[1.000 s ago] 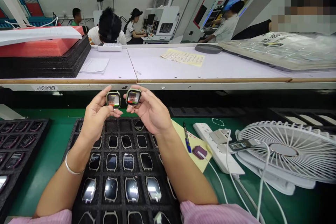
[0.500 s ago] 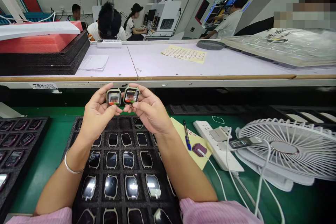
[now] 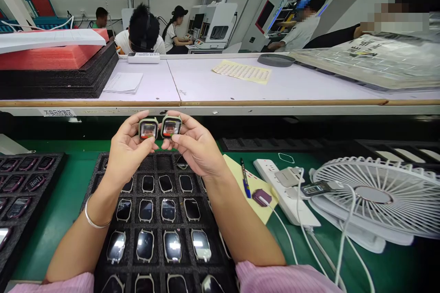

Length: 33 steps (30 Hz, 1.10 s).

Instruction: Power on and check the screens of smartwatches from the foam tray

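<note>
My left hand [image 3: 131, 149] pinches a strapless smartwatch [image 3: 148, 129] with a pale green case, its screen lit and facing me. A matching smartwatch [image 3: 171, 127], also lit, is held in my right hand [image 3: 195, 146], the thumb at its lower edge. The two watches are side by side with a narrow gap, raised over the far end of a black foam tray [image 3: 156, 222]. Rows of similar watch cases with dark screens sit in the tray's slots. My forearms hide parts of its left and right sides.
A second foam tray [image 3: 51, 183] with purple-rimmed watches lies left. To the right are a pen [image 3: 245, 178], a purple device on a cable [image 3: 261, 197], a power strip [image 3: 287, 192] and a white fan [image 3: 374, 197]. A shelf [image 3: 192, 84] spans the back; people sit beyond it.
Both hands keep their hold on the two watches, which have shifted very slightly. At the far right, a person's arm has moved a little over the clear plastic-covered trays.
</note>
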{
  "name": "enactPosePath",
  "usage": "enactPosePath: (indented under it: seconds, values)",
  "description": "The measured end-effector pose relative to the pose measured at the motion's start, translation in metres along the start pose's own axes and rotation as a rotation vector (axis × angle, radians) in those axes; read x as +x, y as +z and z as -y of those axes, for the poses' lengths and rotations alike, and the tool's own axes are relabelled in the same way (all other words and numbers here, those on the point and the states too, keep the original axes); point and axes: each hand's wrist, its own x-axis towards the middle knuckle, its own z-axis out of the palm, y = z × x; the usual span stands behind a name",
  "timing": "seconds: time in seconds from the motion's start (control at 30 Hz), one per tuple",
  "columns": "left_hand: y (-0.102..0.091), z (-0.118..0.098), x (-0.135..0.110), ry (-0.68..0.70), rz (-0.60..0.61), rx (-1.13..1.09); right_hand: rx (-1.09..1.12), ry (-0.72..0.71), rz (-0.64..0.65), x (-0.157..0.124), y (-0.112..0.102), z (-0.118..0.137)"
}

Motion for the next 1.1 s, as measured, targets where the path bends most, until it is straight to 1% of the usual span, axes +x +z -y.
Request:
enactPosePath:
  seconds: [0.1,0.3,0.53,0.77,1.0,1.1]
  values:
    - [-0.0001,0.0015,0.0005,0.005,0.004,0.002,-0.011,-0.008,0.009,0.0003,-0.0003,-0.0007]
    - [-0.0012,0.0057,0.0016,0.062,0.048,-0.03,0.026,-0.022,0.045,0.0019,-0.0006,-0.001]
    - [-0.0009,0.0037,0.0003,0.016,0.051,-0.034,0.045,-0.016,0.016,0.0025,-0.0001,-0.0023]
    - [0.0004,0.0013,-0.0012,-0.012,0.019,-0.022,0.087,-0.005,0.016,0.0032,0.0007,-0.0027]
    - [-0.0011,0.0017,-0.0007,-0.003,-0.024,0.011,0.065,0.003,0.041,0.0026,0.0004,-0.0056]
    - [-0.001,0.0014,-0.0007,0.001,-0.018,0.006,0.054,-0.005,0.041,0.002,0.0007,-0.0045]
